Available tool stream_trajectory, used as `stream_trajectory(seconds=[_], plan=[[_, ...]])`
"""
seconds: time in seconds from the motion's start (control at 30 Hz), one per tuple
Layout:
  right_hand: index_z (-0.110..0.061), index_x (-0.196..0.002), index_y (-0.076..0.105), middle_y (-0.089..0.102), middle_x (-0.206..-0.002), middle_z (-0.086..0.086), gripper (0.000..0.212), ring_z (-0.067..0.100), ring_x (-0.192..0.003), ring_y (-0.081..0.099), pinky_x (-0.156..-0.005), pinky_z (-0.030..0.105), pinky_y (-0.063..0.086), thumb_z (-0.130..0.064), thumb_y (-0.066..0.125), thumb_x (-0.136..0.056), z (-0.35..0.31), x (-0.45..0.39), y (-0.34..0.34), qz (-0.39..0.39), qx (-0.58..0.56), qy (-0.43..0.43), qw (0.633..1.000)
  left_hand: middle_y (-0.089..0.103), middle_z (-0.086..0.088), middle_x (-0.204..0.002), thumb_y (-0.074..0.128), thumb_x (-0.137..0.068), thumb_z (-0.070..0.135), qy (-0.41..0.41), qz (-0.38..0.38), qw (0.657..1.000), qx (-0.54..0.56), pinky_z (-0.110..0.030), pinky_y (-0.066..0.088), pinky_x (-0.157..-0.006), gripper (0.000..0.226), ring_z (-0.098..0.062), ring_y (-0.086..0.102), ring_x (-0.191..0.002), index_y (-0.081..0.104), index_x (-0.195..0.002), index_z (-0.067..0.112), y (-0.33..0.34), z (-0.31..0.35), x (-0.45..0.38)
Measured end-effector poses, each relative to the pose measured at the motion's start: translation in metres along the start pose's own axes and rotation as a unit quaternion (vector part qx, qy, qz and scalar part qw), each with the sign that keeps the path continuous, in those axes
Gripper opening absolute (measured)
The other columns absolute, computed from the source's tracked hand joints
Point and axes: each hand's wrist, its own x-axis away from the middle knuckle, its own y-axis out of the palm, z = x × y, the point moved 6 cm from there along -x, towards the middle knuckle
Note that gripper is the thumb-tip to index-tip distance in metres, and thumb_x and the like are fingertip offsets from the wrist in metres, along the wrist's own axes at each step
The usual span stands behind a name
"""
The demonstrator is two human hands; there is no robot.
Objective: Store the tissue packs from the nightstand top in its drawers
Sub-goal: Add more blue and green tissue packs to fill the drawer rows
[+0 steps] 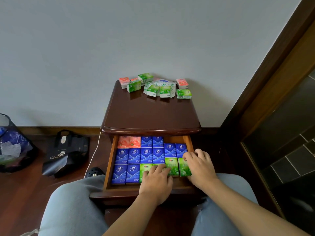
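pressing green packs [172, 166] flat in open drawer [110, 160]: left hand [157, 182] laid over front-row packs, fingers straight, nothing gripped; right hand [198, 165] at 3 o'clock, fingers bent over pack tops, grip cannot be told. blue packs [134, 155] set in tidy rows, pink packs [129, 142] at 11 o'clock corner. loose packs [158, 86] left at 12 o'clock on nightstand [150, 114]. risks judged: drawer nearly filled, so extra packs could be forced, rows buckled, drawer jammed on closing.

bare forearms [238, 206] — light blue-grey trousers [73, 210]
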Motion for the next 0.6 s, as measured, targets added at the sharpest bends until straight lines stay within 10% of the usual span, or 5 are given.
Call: stream_trajectory(seconds=[0.37,0.6], plan=[[-0.023,-0.137,0.053,0.050,-0.141,-0.002,0.074,0.025,-0.138,0.039,-0.122,0.039,0.026,-0.059,0.079,-0.078,-0.008,-0.007,0.003,-0.007,0.027,-0.036,0.999,0.034,0.007,-0.161,0.031,-0.101,0.050,-0.021,-0.003,1.000,-0.003,-0.049,0.031,-0.117,0.057,-0.018,0.028,-0.149,0.037,-0.154,0.030,0.002,-0.001,0.001],[-0.018,-0.166,0.021,0.016,-0.173,-0.001,0.095,0.020,-0.158,0.018,-0.125,0.036,0.032,-0.026,0.079,-0.090,-0.037,-0.019,0.011,-0.111,-0.048,-0.126,0.985,0.009,-0.003,-0.173,0.035,-0.100,0.044,-0.064,0.013,0.998,-0.014,-0.051,0.018,-0.127,0.067,-0.026,0.005,-0.159,0.018,-0.162,0.025,-0.001,-0.020,-0.012]])
